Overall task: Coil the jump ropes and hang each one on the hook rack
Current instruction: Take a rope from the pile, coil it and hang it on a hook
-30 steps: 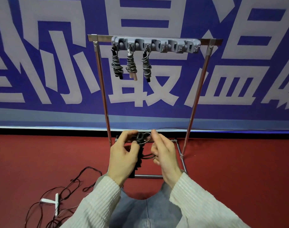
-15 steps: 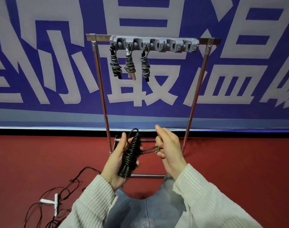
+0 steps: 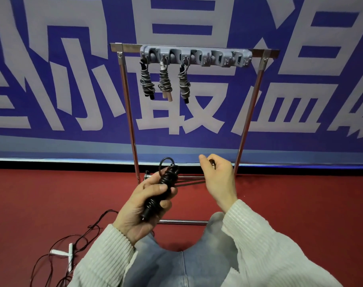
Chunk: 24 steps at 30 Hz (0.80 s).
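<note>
My left hand [image 3: 144, 206] grips a black jump rope bundle [image 3: 163, 187], wound tight around its handles, with a small loop standing up at its top. Strands run from the bundle to the right into my right hand [image 3: 218, 179], which pinches the rope's end and holds it taut. Above, the grey hook rack [image 3: 197, 56] sits on a metal frame [image 3: 248, 112]. Three coiled ropes hang from its left hooks: one [image 3: 146, 81], a second [image 3: 165, 81] with a pale handle, and a third [image 3: 184, 82]. The hooks to the right are bare.
A loose dark rope with white handles [image 3: 62, 253] lies tangled on the red floor at lower left. A blue banner with large white characters [image 3: 300, 90] fills the wall behind the frame. My knees in jeans [image 3: 176, 264] are below the hands.
My right hand has drawn the strands out to the right, away from the bundle. My left hand has tilted the bundle upright and lifted it slightly.
</note>
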Each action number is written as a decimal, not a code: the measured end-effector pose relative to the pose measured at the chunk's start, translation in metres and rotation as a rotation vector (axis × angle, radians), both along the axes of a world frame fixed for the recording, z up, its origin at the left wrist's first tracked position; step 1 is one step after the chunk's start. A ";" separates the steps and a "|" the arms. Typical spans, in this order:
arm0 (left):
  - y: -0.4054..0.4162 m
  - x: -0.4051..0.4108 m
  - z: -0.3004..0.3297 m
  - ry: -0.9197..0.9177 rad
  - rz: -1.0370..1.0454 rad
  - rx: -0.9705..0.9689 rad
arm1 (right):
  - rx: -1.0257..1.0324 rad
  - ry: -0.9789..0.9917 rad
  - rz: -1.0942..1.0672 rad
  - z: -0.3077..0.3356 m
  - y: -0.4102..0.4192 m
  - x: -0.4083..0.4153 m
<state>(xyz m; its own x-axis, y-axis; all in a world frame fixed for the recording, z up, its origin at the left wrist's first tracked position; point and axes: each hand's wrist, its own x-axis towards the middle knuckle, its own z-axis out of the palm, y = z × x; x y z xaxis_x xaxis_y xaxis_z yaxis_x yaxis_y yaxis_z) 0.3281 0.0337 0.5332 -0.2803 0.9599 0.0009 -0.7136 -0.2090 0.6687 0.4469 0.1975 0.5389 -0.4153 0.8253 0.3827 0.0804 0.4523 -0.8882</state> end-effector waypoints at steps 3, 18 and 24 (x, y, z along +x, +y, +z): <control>0.001 -0.006 0.011 0.054 0.113 0.027 | 0.125 -0.137 -0.049 -0.006 0.008 -0.001; 0.013 -0.015 -0.032 1.039 0.365 -0.611 | 0.738 -0.596 0.091 -0.017 0.017 0.017; 0.002 -0.025 -0.004 0.255 0.312 -0.182 | 0.513 -0.775 0.149 -0.026 0.007 0.023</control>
<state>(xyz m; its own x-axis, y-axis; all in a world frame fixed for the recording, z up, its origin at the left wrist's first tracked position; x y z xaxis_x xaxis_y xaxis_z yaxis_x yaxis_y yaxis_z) 0.3029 0.0354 0.5294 -0.5695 0.8202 -0.0539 -0.4426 -0.2507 0.8610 0.4694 0.2041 0.5125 -0.7943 0.5505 0.2570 0.4756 0.8267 -0.3007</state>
